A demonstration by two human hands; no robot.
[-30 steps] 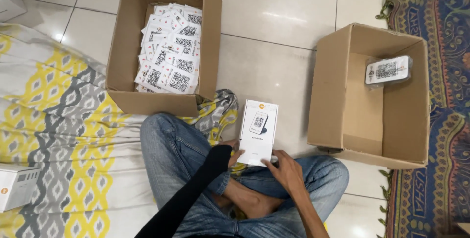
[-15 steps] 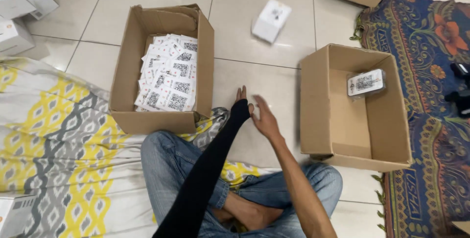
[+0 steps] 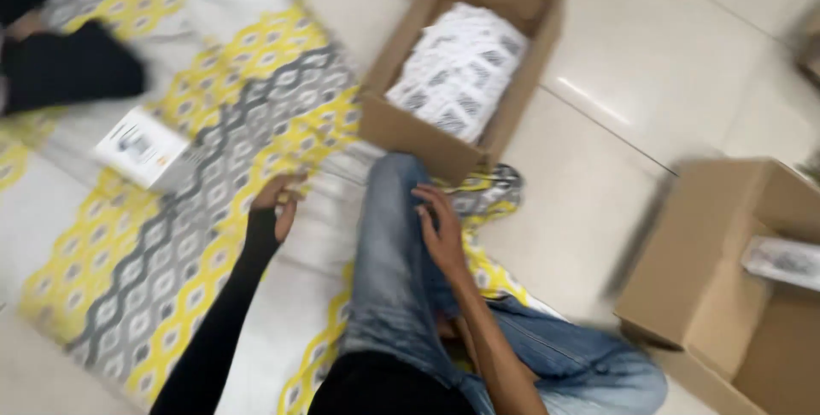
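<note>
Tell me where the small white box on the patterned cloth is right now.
In the head view, the small white box lies at the left on the yellow and grey cloth, up and left of the left hand, which reaches toward it without touching.

- White carton [image 3: 143,154] on yellow-grey sheet, left.
- Open brown box [image 3: 465,65] of white printed cards [image 3: 459,73], top centre.
- Brown box [image 3: 726,278], right, holding clear-wrapped pack [image 3: 784,261].
</note>
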